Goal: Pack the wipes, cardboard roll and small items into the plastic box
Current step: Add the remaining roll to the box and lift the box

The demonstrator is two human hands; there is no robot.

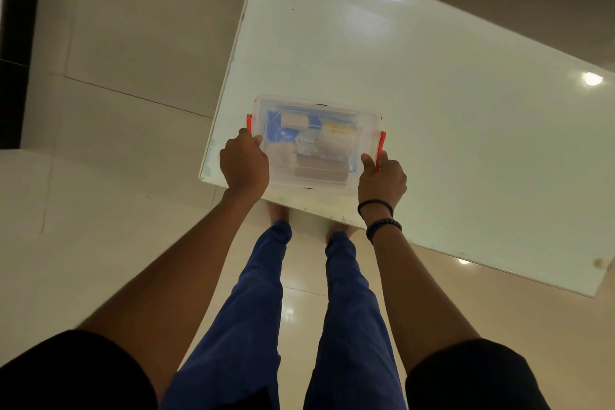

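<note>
We have our left hand (244, 163) and right hand (382, 180) clamped on the ends of the one clear lidded plastic box (312, 143), at the white table's (432, 110) six-o'clock corner. We judge it light, stiff and slick (grip beside the two red latches (381, 146)). Contents look packed.

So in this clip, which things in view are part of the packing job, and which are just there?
Part of the job:
- plastic box, lid on, items inside
- orange latches, one at each end
- left hand and right hand, gripping the box ends

Just there:
- white table
- dark wristbands on the right wrist
- tiled floor
</note>
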